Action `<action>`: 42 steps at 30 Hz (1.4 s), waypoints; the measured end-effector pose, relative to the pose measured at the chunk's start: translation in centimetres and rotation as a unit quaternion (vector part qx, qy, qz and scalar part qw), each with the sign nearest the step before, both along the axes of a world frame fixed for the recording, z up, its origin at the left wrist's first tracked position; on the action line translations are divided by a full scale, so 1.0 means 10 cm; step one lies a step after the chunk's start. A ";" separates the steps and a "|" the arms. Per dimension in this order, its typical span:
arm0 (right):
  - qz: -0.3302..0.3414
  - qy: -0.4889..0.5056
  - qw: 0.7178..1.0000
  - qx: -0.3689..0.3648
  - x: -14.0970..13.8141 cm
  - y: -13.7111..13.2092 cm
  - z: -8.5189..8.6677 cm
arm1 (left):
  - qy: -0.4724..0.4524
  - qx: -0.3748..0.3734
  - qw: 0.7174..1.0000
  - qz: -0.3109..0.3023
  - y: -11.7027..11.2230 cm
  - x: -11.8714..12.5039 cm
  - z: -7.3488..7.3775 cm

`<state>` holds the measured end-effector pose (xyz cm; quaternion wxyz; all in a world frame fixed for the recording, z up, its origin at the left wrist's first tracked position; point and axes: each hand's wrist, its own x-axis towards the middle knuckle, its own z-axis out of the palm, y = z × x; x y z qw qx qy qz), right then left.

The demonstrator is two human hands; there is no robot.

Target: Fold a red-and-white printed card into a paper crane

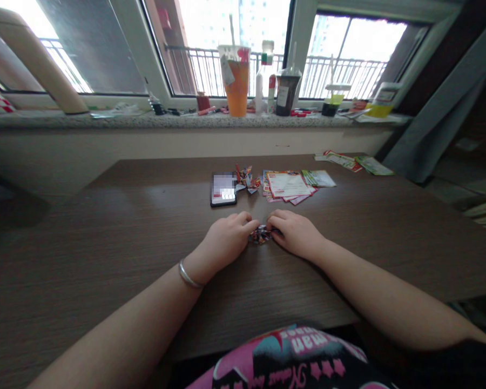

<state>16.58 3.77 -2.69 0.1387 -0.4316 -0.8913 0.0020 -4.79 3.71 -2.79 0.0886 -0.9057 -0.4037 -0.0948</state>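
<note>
Between my two hands, low over the brown table, is a small folded piece of colourful printed paper (pixel 261 234). My left hand (pixel 231 232), with a silver bangle at the wrist, has its fingers closed on the left end of it. The fingers of my right hand (pixel 294 229) curl round the right end. Parts of the paper are hidden under the fingertips. Just beyond my hands lies a similar folded paper shape (pixel 248 179) with pointed ends, touching or close beside a phone (pixel 223 189) with its screen lit.
A stack of printed paper sheets (pixel 287 185) lies right of the phone, and more leaflets (pixel 346 162) are at the table's (pixel 146 243) back right. On the windowsill (pixel 178 121) stand an orange drink cup (pixel 238 89), a dark drink cup (pixel 287 93), bottles and small items.
</note>
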 end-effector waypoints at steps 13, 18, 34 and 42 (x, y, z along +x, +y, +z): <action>0.094 -0.023 0.995 0.024 0.01 0.02 0.01 | 0.034 -0.014 0.998 -0.047 -0.02 0.03 0.04; 0.105 -0.033 0.994 0.018 0.02 0.02 0.02 | 0.027 -0.023 0.999 -0.041 -0.06 0.05 0.06; 0.053 -0.081 0.994 0.056 -0.01 0.01 0.01 | -0.010 -0.027 0.999 -0.022 -0.07 0.03 0.06; 0.002 0.025 0.999 0.020 -0.03 0.01 -0.02 | -0.046 -0.002 0.999 -0.013 -0.05 0.05 0.02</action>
